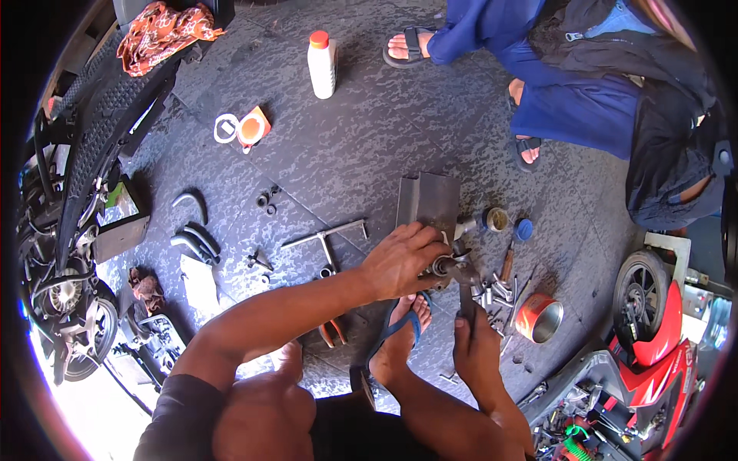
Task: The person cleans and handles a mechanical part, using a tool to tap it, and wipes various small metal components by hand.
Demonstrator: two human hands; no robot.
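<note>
My left hand [403, 260] closes its fingers on a small round metal part [441, 266], partly hidden by them. It holds this part beside a dark steel block [428, 198]. My right hand [478, 349] is wrapped round the handle of a hammer [467, 296]. The hammer's head is right at the metal part; whether they touch I cannot tell. Just right of the hammer lie several loose sockets and metal tools [501, 290] and a wooden-handled tool [508, 263]. My sandalled foot [406, 326] is below the left hand.
A red can [540, 318], an open tin [496, 220] and a blue lid [523, 229] stand right. Leftward lie a T-shaped wrench [326, 247], pliers [333, 333] and hoses [196, 242]. Beyond is a white bottle [322, 71]. Another person's legs [573, 115] and motorbike parts [646, 365] flank me.
</note>
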